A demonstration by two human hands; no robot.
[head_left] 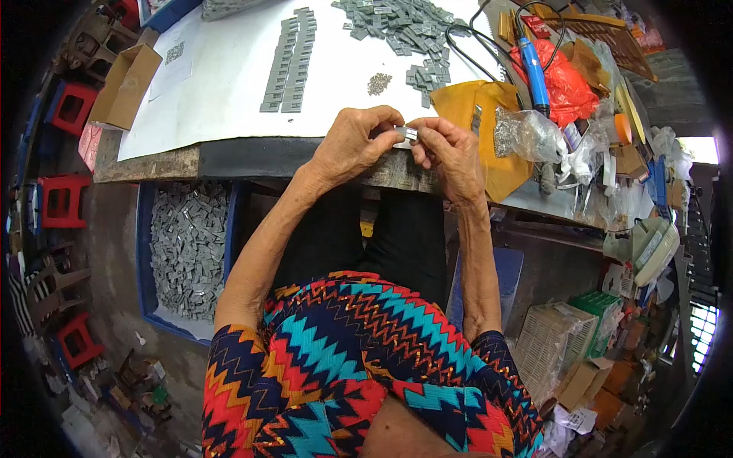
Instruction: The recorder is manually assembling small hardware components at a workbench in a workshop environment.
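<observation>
Both hands meet at the table's front edge around one small grey rectangular part (405, 133). My left hand (355, 145) pinches its left end between thumb and fingers. The fingers of my right hand (454, 153) are closed on its right end; whether they also hold something tiny is hidden. Just beyond lies a little heap of tiny brass-coloured pieces (379, 83). Farther back, similar grey parts stand in two neat columns (288, 65), left of a loose pile of grey parts (401, 27).
White paper (206, 91) covers the tabletop. To the right are a blue corded tool (534, 76), a yellow-orange envelope (504, 164), a red plastic bag (569, 88) and clear bags. An open cardboard box (126, 88) stands left. Below, a blue bin (145, 252) holds many grey parts.
</observation>
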